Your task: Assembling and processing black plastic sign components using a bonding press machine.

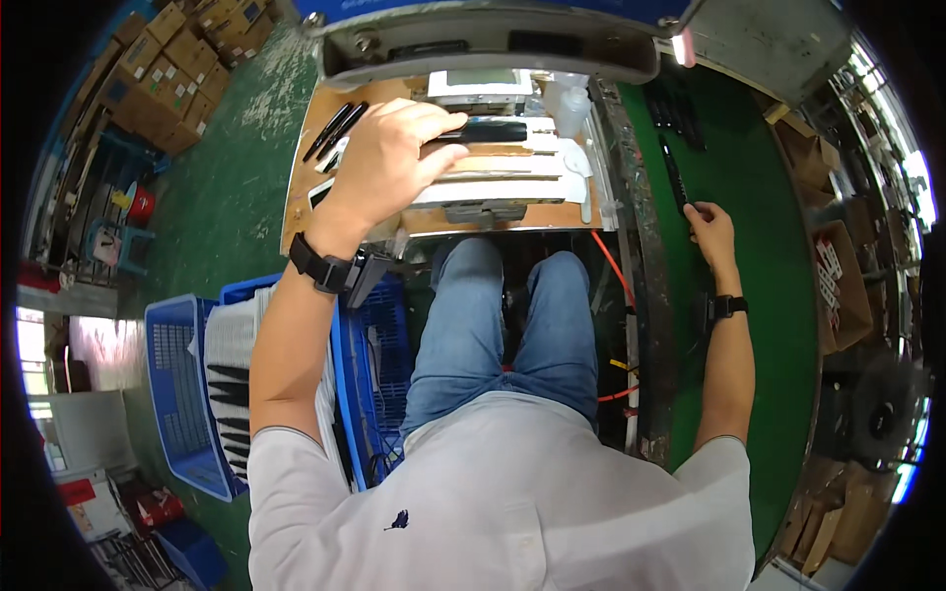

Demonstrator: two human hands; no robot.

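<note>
Right hand (pixel 713 234) pinched the black stick (pixel 672 169) by its near end at the green belt (pixel 769 231) — off-centre hold, could've swung or slipped. Left hand (pixel 389 153) straddled the black bar (pixel 493 131) over the counter (pixel 557 214); grip unclear — loose fingers could've skewed it.

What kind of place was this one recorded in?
Probably a small factory or assembly workshop: a machine stands over the worktable, a long green surface resembling a conveyor belt runs alongside, and cardboard boxes are stacked at the far left.
</note>
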